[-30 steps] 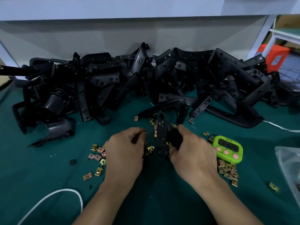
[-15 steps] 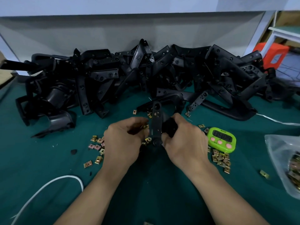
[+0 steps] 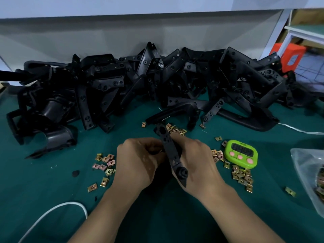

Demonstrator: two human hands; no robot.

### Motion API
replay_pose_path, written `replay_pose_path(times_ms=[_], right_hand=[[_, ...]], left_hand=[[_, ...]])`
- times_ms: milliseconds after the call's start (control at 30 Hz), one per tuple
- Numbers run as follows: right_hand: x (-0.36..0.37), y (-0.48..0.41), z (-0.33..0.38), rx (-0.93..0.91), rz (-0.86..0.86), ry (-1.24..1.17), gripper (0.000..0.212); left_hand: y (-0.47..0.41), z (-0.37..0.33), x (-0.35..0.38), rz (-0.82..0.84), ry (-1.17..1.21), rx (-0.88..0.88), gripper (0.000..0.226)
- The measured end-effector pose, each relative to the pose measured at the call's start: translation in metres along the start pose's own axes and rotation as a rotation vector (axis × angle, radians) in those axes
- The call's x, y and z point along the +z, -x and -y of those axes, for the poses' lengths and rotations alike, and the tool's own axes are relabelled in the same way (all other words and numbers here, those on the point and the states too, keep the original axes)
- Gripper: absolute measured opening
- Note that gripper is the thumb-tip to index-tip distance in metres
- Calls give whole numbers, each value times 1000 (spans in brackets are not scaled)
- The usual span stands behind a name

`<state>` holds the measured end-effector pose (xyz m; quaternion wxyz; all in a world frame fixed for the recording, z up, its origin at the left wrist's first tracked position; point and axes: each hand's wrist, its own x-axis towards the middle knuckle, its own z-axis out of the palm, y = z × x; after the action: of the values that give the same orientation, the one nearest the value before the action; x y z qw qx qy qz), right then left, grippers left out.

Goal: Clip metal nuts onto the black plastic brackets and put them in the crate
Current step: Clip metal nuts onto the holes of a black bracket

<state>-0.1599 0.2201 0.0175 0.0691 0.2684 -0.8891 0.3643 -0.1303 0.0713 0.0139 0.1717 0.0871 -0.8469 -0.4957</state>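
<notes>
One bracket [image 3: 171,155], a long black plastic strip with small holes along it and a round boss at each end, is held just above the green table [image 3: 35,190], slanting from its far end over the loose nuts to its near end at the right wrist. Both hands grip it: the right hand [image 3: 198,163] wraps it from behind with the fingers curled under, and the left hand [image 3: 138,163] has its fingers bunched tight against the strip's left edge near the middle. A glint of brass shows at those fingertips, but whether they pinch a nut I cannot tell. Metal nuts lie in three loose groups: roughly nine on the left [image 3: 105,162], a small heap just beyond the bracket's far end [image 3: 176,129], and a larger scatter on the right [image 3: 242,174] beside the timer. At least four single nuts lie apart from these, one of them [image 3: 290,192] near the plastic bag [image 3: 308,181], which holds more nuts. One green timer [image 3: 242,154] with three pink buttons lies flat just right of the right hand. One small black disc [image 3: 75,173] lies left of the left group. Two white cables show, one [image 3: 52,213] curving at the near left and one [image 3: 298,131] at the far right. Along the back wall runs a tangled pile of black brackets [image 3: 157,81], too interlocked to count.
</notes>
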Motion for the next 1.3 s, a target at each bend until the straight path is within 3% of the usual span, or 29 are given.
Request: replay_pose_path(times_ms=[100,267,333,533,667,800,1100,1300], right_hand=[[3,0,-4,20,10,42,34],[3,-1,-1,26,-20,-32,19],[3,-2,-3,62,-56,50,24],[-7,-4,-6,226,-120,184,57],[-9,1,2,208,-128,265,34],[-11,-1,-2,238,-255,399,28],[-12,-3,-8,268,-291,382,19],[-12,-2,-4,269,-293,357,22]], left_hand=[[0,2,-3,-21,-52,12,54],[1,2,-4,-42,-129,39,41],[0,4,-4,-52,-114,7,42],[-7,10,-11,-97,260,-128,32],[-8,6,-8,-102,542,-167,33],[-5,-1,-9,-65,727,-198,18],[-1,-4,-13,79,767,-139,31],[2,-8,-11,128,835,-180,21]])
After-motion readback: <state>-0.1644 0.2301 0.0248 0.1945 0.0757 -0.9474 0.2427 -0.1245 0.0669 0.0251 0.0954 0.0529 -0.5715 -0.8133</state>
